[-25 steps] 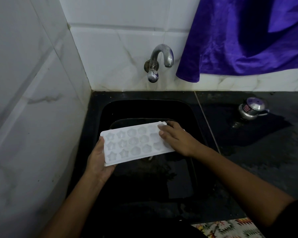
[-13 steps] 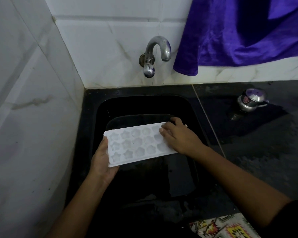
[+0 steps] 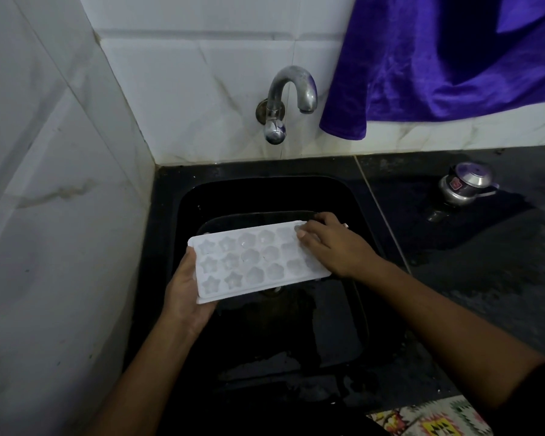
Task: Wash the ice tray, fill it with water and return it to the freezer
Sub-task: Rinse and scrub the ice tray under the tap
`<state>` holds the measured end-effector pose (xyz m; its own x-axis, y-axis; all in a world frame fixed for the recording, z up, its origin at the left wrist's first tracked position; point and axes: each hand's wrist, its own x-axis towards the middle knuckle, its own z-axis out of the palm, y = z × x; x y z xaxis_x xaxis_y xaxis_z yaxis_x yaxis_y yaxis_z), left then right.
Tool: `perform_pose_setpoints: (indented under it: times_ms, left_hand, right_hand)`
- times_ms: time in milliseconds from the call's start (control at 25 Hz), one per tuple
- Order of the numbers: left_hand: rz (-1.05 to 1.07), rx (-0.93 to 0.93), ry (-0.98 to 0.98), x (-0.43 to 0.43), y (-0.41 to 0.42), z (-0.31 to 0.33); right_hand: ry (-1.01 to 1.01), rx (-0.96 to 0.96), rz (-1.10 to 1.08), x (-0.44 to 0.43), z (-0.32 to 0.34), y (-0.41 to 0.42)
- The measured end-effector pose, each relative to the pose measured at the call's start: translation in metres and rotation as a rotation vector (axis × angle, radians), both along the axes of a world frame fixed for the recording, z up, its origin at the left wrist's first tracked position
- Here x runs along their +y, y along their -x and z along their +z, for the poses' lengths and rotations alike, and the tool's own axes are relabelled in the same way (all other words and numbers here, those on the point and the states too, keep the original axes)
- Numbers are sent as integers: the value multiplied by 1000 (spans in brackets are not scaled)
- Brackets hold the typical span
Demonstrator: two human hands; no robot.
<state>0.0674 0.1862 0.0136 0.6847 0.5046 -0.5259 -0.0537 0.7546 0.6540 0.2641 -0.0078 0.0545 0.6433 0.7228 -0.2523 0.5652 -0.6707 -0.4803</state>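
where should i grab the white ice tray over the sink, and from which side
By its short ends, from left and right. The ice tray is long, thin and roughly level above the sink, with a flat rim around cups that fill the middle. The left hand holds the left end from below; the right hand lies over the right end.

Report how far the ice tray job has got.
Done: the ice tray is out, over the sink. In hand: left hand grips its left end, right hand holds the right end, apparently washing. Left: tap shows no stream; filling and freezer return remain.
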Motion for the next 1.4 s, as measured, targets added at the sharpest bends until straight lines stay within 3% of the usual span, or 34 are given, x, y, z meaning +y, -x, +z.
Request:
perform_pose_setpoints:
  times_ms: [80,200,360,480,560,680,760,920,1000,1040,1160,1200,1240,1360,1400]
  left_hand:
    - [-8,-6,-2,0,1,-3]
    - [28,-26,44,4,4,-3]
    - [19,-31,61,0,1,-4]
    - [22,-40,50,5,2,-4]
    - [7,-38,36,10,3,-6]
    - [-15,-26,23,9,0,-5]
    - [-8,-36,19,9,0,-4]
    - [36,-50,37,17,5,-6]
    - [22,-44,49,15,4,-8]
    - [10,-35,53,12,3,-8]
    - [-12,-16,43,4,-1,-8]
    - [-8,-15,38,4,0,-9]
    - [3,-22,38,5,0,-9]
    - [34,-39,43,12,3,-10]
    - [26,-34,48,11,3,-10]
  right_hand:
    - [15,-37,13,5,-3,5]
    - [-33,96,38,5,-4,8]
    - [13,-55,-27,11,-3,10]
    - [-87,150,-77,18,-3,9]
    - [-39,181,-88,14,2,5]
    - [230,-304,62,14,9,8]
    - [230,-391,110,16,4,14]
    - [-124,328,-129,10,0,15]
    - [-167,402,-216,8,4,10]
    - [-102,298,-177,9,8,9]
    - [204,-262,41,10,7,9]
    - [221,-299,69,11,5,12]
    - [203,-231,77,11,3,14]
    - [-91,346,-130,8,3,12]
    - [-140,398,-201,8,5,11]
